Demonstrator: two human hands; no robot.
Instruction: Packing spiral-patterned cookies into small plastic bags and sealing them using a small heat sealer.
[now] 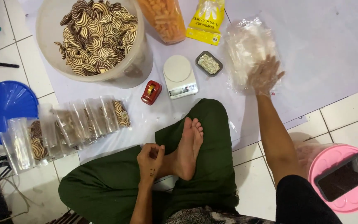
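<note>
My right hand (265, 75), in a thin clear plastic glove, rests with fingers spread on a stack of clear plastic bags (247, 47) lying on a white floor sheet (328, 45). My left hand (150, 157) is loosely closed by my bare foot (189, 147), over my crossed legs in green trousers; nothing shows in it. A small white kitchen scale (179, 76) sits in front of me. To its right is a small grey tray (209, 63) with a few striped cookies.
A big translucent tub (50, 54) of brown-and-cream striped cookies stands far left. Several filled clear packets (69, 126) lie in a row at left. Also here: red tape dispenser (151, 92), yellow glove packet (206, 20), jar of orange snacks (165, 18), blue lid (6, 103), pink lid (332, 166) with a phone (344, 176).
</note>
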